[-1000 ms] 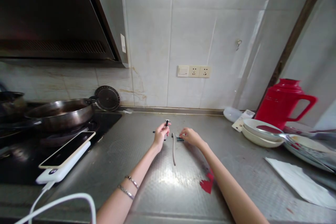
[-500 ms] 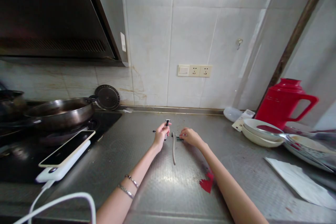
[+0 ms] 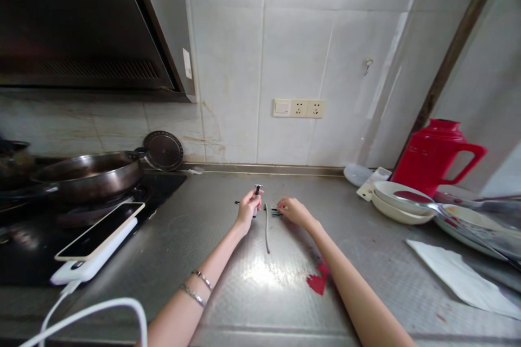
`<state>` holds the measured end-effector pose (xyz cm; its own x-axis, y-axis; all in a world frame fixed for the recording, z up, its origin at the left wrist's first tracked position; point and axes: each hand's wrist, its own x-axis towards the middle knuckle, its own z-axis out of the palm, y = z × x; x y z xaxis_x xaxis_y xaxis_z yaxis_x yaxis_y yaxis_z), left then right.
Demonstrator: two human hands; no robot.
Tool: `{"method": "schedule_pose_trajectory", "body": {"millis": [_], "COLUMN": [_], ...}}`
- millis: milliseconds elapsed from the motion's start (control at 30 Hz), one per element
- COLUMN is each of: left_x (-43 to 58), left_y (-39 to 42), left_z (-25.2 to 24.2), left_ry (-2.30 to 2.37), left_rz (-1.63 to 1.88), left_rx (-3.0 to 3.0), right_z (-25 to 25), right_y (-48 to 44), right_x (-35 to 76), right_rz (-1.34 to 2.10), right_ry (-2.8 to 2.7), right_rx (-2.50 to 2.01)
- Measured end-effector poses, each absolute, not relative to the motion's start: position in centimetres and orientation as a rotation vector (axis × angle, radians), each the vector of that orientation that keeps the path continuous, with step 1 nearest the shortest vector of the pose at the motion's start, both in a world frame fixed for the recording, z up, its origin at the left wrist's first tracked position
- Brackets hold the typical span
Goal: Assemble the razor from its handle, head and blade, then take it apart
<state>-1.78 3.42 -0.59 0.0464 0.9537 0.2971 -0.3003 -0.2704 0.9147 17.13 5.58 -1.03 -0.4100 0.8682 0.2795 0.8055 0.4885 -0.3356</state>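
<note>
My left hand (image 3: 246,209) is closed around a small black tool with a metal tip (image 3: 257,190), held upright above the steel counter (image 3: 260,282). My right hand (image 3: 293,211) rests on the counter with its fingers pinched on a small dark strip-like part (image 3: 275,211) lying flat. Between the two hands lies a thin pale rod (image 3: 267,227), pointing toward me. Two bracelets circle my left forearm (image 3: 197,287).
A phone on a white power bank (image 3: 95,241) with a white cable lies at left beside a wok (image 3: 87,173) on the hob. At right stand a red jug (image 3: 433,154), stacked plates (image 3: 401,203) and a paper sheet (image 3: 459,276). A red scrap (image 3: 318,281) lies near my right arm.
Both hands stay in the same place and grip. The view has shifted slightly, so everything sits a little further left and higher.
</note>
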Motion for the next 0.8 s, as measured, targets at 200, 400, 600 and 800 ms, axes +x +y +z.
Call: {"method": "schedule_pose_trajectory", "body": {"millis": [200,400,600,800], "left_x": [-1.7,-1.7,-1.6,-1.7], "left_y": [3.4,3.2,3.2,3.0], "left_z": [-0.6,-0.4,-0.4,0.1], "left_ry": [0.786,0.842,0.828,0.906], "left_rz": [1.472,1.445,1.441,1.407], "left_rx": [1.192,1.129,1.101,1.207], "right_z": [-1.7,-0.9,-0.4,0.7], "right_y": [6.0,6.1,6.6,6.3], "right_x": [17.3,17.1,16.7,16.4], "right_rz": [0.251,0.444,0.647,0.640], "right_ry": [-2.221,-1.964,-1.714,-1.637], "right_rx": [-1.288,-1.226,-1.196,-1.127]}}
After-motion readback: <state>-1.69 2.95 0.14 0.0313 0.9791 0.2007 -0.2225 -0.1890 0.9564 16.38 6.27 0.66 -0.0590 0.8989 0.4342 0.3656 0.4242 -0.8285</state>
